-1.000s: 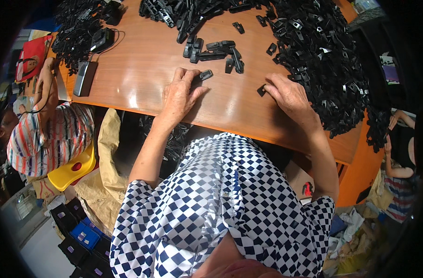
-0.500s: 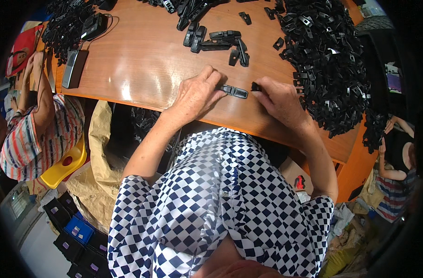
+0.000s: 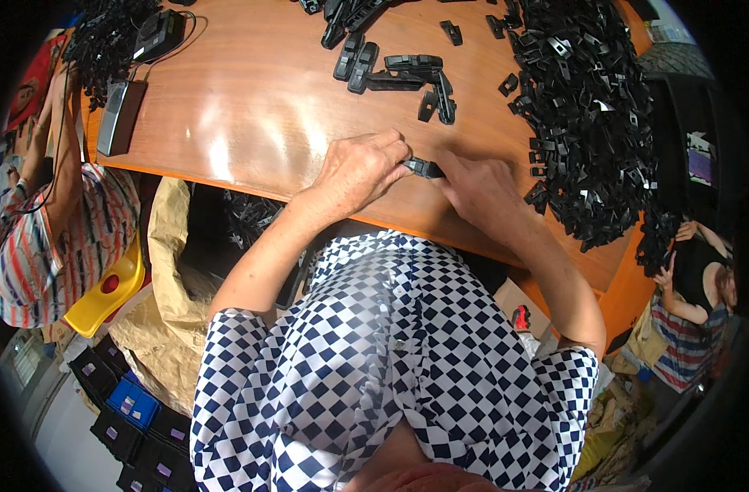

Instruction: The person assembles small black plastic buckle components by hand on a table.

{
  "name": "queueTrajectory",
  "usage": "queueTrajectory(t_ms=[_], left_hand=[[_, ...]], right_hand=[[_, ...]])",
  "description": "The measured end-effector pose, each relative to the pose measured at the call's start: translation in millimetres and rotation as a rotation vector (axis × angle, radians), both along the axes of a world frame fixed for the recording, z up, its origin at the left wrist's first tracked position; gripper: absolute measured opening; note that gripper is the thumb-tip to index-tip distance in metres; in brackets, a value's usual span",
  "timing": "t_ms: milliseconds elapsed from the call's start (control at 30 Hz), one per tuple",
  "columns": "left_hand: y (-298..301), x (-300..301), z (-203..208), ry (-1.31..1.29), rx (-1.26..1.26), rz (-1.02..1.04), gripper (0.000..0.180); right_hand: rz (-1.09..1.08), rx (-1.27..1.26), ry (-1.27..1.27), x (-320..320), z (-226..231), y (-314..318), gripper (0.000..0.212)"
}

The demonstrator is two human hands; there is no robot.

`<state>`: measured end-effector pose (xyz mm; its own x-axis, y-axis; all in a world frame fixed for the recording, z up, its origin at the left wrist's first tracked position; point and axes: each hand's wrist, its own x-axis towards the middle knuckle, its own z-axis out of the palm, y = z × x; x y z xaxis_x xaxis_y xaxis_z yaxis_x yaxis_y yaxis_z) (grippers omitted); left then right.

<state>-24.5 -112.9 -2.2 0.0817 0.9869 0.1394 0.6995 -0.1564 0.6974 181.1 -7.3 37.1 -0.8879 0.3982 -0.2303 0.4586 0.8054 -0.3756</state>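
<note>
Now both hands, left hand and right hand, pinched tight on black plastic piece.

Bright, even light throws white glare patches on the glossy wooden table, while fisheye distortion bends edges and darkens the rim.

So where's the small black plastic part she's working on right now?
In the head view, the small black plastic part is pinched between the left hand and right hand, near the wooden table's front edge.
</note>
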Motion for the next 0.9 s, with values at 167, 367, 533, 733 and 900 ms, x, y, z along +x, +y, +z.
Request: queueTrajectory(t_ms=[167,367,533,733,900], left_hand=[[-2.1,-0.8,-0.5,0.005,0.011,0.007,0.020],[-1.3,1.6,-1.3,-0.011,-0.033,0.027,0.021],[-0.4,0.9,2.3,0.013,-0.021,-0.001,0.020],[1.2,1.6,2.1,0.045,-0.051,-0.005,0.020],[17.0,-13.9,18.5,0.073,0.103,0.185,0.024]], right_hand=[[-0.108,-0.107,0.144,5.9,18.7,6.6,0.017],[0.025,0.021,-0.059,12.9,9.6,0.9,0.015],[-0.077,-0.077,-0.045,7.2,-2.3,-6.0,0.020],[-0.140,-0.150,0.092,-5.7,3.1,-5.2,0.024],[-0.227,0.061,0.288,-29.9,-5.4,16.8,0.030]])
